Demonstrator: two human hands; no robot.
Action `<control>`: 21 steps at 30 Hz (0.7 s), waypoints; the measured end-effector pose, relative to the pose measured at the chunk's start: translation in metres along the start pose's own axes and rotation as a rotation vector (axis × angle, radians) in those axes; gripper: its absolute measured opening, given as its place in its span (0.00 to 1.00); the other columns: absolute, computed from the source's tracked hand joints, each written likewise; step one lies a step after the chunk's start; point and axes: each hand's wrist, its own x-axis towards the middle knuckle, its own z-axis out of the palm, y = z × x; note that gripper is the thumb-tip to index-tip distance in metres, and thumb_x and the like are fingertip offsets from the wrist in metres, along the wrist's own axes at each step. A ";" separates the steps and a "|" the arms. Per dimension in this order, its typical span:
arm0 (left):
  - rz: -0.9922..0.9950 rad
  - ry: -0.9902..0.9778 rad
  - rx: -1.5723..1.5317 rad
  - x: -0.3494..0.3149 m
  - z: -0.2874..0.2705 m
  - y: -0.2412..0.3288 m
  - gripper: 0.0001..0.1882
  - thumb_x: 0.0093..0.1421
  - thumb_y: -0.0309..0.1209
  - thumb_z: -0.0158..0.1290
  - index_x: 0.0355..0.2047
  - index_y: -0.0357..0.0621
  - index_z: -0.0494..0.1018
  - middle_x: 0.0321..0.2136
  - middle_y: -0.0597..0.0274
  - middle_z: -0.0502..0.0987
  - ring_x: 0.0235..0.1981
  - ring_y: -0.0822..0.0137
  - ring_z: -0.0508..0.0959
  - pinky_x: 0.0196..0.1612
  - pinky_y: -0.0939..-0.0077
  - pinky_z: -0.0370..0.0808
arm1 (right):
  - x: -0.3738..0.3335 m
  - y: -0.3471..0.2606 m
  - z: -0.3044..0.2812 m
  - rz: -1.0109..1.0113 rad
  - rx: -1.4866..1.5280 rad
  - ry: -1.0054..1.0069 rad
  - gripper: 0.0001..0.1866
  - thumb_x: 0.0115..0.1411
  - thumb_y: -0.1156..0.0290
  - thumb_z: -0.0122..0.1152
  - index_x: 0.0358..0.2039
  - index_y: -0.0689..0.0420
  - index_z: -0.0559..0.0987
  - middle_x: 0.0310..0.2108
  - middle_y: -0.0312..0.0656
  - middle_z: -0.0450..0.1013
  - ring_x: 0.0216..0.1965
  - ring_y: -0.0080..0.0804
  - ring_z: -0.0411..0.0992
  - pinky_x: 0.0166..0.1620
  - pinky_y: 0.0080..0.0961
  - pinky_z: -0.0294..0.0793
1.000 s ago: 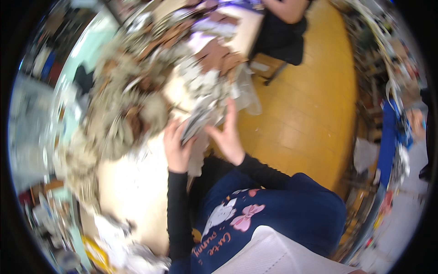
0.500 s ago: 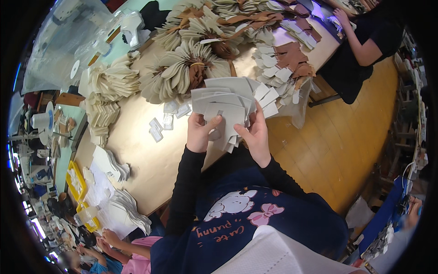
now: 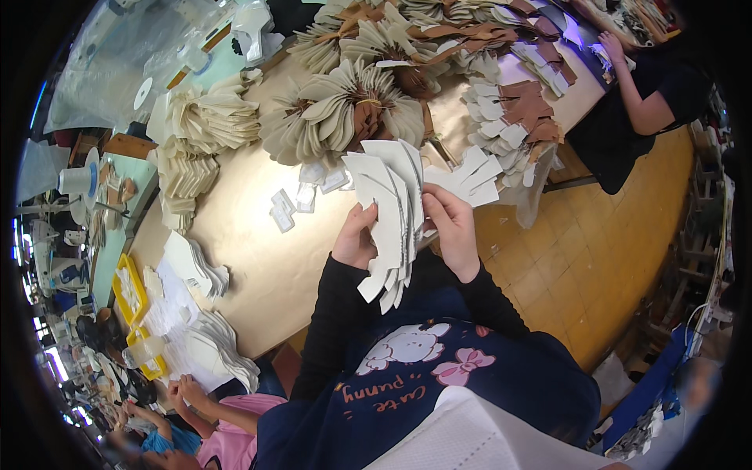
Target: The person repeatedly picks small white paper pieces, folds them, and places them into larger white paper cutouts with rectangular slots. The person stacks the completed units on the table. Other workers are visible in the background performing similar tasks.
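Between my hands, above the table's near edge, is a loose stack of off-white cut pieces, fanned with uneven edges. My left hand grips its left side, thumb on the front face. On the opposite edge, my right hand has its fingers closed against the pieces; its fingertips are partly hidden. Just beyond my right hand, more white cut pieces lie spread on the table. Left of the stack are several small clear packets with grey contents.
Bundles of cream and brown cut pieces cover the far side of the brown-papered table. Cream piles and yellow trays stand left. A person in pink sits lower left; another in black works at far right.
The stack has turned from broad face-on to narrower and more edge-on, its lower ends dropping toward me. My right hand has moved up along its right edge. The whole view has shifted slightly.
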 end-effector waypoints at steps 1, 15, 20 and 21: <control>-0.001 0.000 0.001 -0.002 -0.002 -0.001 0.26 0.64 0.41 0.55 0.57 0.38 0.66 0.46 0.56 0.78 0.46 0.60 0.80 0.50 0.60 0.78 | 0.000 0.001 0.000 -0.006 -0.018 0.016 0.14 0.69 0.69 0.54 0.47 0.68 0.78 0.26 0.33 0.73 0.22 0.14 0.67 0.26 0.15 0.69; 0.116 0.147 0.096 -0.011 -0.025 -0.010 0.27 0.65 0.42 0.54 0.59 0.42 0.64 0.49 0.60 0.76 0.49 0.62 0.77 0.53 0.62 0.75 | 0.002 0.024 0.008 -0.011 -0.139 0.158 0.10 0.67 0.74 0.56 0.30 0.67 0.77 0.21 0.28 0.68 0.22 0.11 0.62 0.26 0.14 0.61; 0.080 -0.001 0.077 -0.016 -0.035 -0.005 0.32 0.59 0.43 0.59 0.58 0.40 0.65 0.49 0.55 0.77 0.49 0.57 0.78 0.53 0.59 0.77 | -0.001 0.012 0.010 0.076 -0.028 0.072 0.10 0.68 0.72 0.56 0.36 0.66 0.80 0.24 0.31 0.73 0.24 0.14 0.68 0.29 0.13 0.67; 0.087 -0.001 0.096 -0.017 -0.036 -0.005 0.32 0.59 0.42 0.60 0.58 0.40 0.65 0.49 0.54 0.77 0.49 0.57 0.79 0.53 0.59 0.77 | -0.002 0.010 0.011 0.094 -0.045 0.070 0.11 0.68 0.71 0.56 0.38 0.66 0.81 0.24 0.32 0.74 0.24 0.15 0.69 0.29 0.14 0.68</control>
